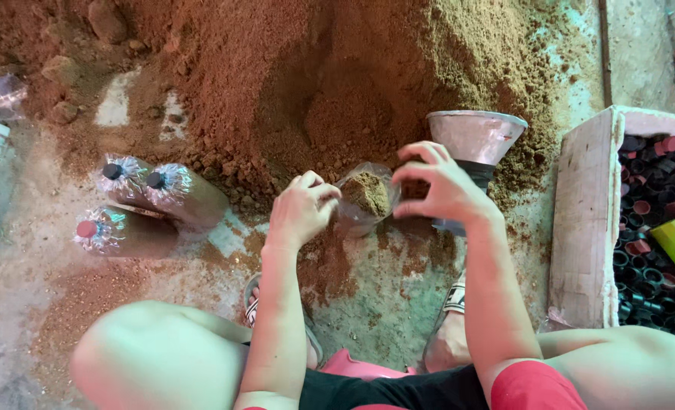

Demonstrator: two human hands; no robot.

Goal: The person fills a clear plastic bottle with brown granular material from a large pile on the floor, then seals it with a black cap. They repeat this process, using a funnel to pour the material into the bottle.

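1. Three filled, capped bags (151,205) lie on the floor (34,304), left.
2. Left hand (301,209) and right hand (440,186), fingers pinching, hold the open bag (364,199), partly filled.
3. Funnel (476,137), box of caps (656,228) right.

Your work surface is a bare concrete floor (368,319). On it lie a heap of brown substrate (299,76), three filled capped bags (151,205) and a wooden crate (588,228).

The right edge cuts off the wooden box of plastic caps (585,228) right of the hands; the clear soil-filled bag's (364,199) bottom is hidden.
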